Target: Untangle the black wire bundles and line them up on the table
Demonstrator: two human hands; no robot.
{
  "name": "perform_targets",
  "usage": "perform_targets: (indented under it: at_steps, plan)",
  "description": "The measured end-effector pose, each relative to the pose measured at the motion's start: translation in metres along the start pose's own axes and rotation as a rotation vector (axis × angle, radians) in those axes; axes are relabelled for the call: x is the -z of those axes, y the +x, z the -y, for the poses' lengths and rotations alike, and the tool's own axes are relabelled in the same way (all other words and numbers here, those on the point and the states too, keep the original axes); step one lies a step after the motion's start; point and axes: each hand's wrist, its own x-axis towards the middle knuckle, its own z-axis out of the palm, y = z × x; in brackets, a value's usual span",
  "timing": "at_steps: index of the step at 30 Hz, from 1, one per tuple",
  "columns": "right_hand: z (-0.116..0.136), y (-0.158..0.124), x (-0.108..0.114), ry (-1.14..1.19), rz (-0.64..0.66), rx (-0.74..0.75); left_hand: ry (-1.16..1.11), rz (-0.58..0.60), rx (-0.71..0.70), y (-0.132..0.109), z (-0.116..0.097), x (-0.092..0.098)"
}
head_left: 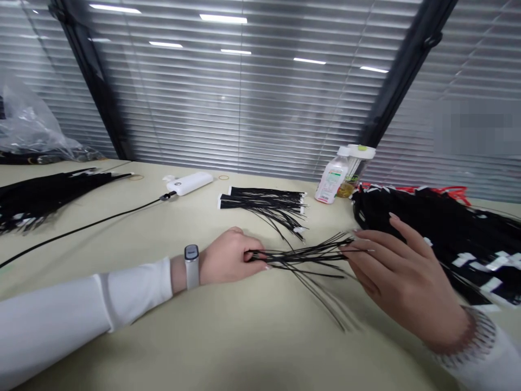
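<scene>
Table point(211, 336): cream surface, carrying all stock.

Large wire heap point(439, 239) at 3 o'clock: black leads with white tags, loosely piled just beside the right hand. Risk: a sleeve or wrist could catch it and drag strands into the bundle being handled, mixing the count.

Second heap point(44, 198) at 9 o'clock, well apart; no concern.

Sorted bundle point(264, 202) at 12 o'clock, laid flat with its connector ends aligned. Its loose strands trail toward the held wires; they could tangle.

Held wires point(303, 258), centre: a thin black sheaf spanning between both hands, fanned out and uneven at the right, some strands blurred and drooping toward 5 o'clock. Risk: strays slipping out of the grip or kinking.

Left hand point(230, 258): closed, pinching one end of the sheaf against the table. Right hand point(402, 274): open, fingers spread, fingertips touching the fanned ends without gripping.

Bottle point(332, 182) and power bank point(189, 183) at 12 to 1 o'clock: the bottle stands near the large heap; a tug on the wires could tip it.
</scene>
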Motion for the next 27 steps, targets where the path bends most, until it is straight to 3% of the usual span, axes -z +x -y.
perform_targets:
  at_steps: [4,9,13,16,19,24,27]
  plan:
    - [0.0,0.001,0.0,0.007,-0.002,0.003,0.01,-0.055,0.023,0.001,0.0,0.0]
    - [-0.004,0.001,-0.003,0.011,0.054,-0.013,-0.172,-0.144,0.061,-0.001,-0.001,0.005]
    - [-0.008,0.0,-0.007,0.007,0.031,-0.063,-0.159,0.0,-0.1,-0.003,-0.001,0.006]
    - [-0.01,-0.001,-0.007,0.028,0.003,-0.077,-0.133,0.062,-0.133,-0.004,-0.002,0.004]
    - [-0.009,-0.001,-0.004,0.048,-0.036,-0.085,-0.166,-0.005,-0.053,-0.004,-0.003,0.002]
    - [-0.003,0.003,0.006,0.032,-0.151,-0.062,-0.448,-0.22,0.159,0.0,-0.002,0.002]
    - [0.0,0.005,0.011,-0.024,-0.176,-0.037,-0.566,-0.292,0.271,0.003,0.0,0.002]
